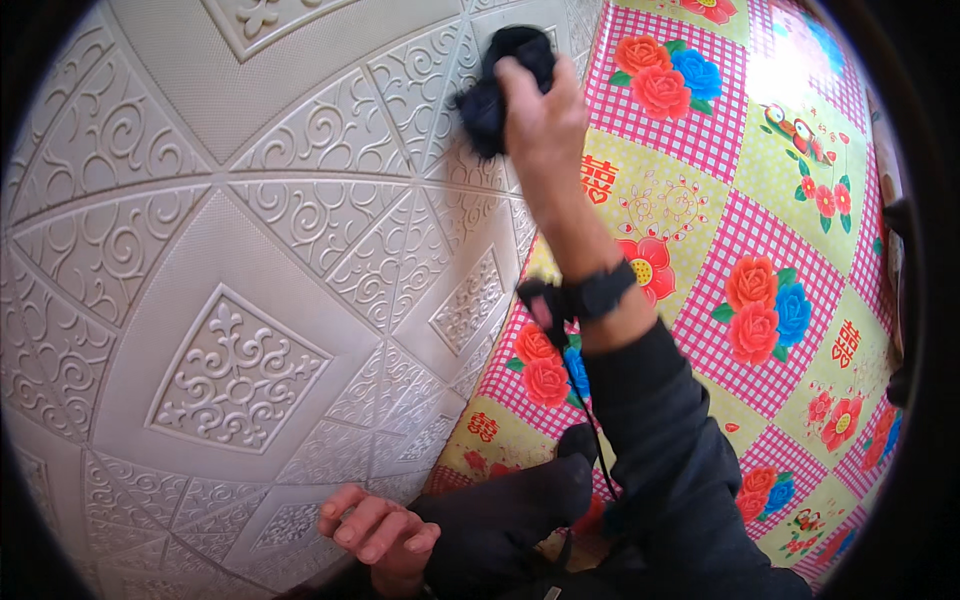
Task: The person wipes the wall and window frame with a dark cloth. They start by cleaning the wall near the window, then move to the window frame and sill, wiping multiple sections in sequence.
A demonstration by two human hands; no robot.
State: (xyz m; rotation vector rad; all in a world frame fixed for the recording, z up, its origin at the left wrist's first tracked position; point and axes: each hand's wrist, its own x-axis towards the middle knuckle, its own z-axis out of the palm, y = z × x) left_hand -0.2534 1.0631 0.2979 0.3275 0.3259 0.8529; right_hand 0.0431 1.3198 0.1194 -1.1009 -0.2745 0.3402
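My right hand (544,109) is stretched out at the top centre, its fingers gripping a bunched black cloth (484,112). The cloth lies against the embossed off-white wall panel (322,142), close to where it meets the flowered covering. A black band with a cable is round my right wrist. Down at the bottom, my left hand (382,529) is held with its fingers curled and apart, nothing in it, in front of the lower part of the panel.
A glossy covering (697,285) with roses and pink checks spreads across the right side. My dark-clothed leg (517,495) is bent on it near the bottom. Dark and pale objects (892,262), too unclear to name, line the far right edge.
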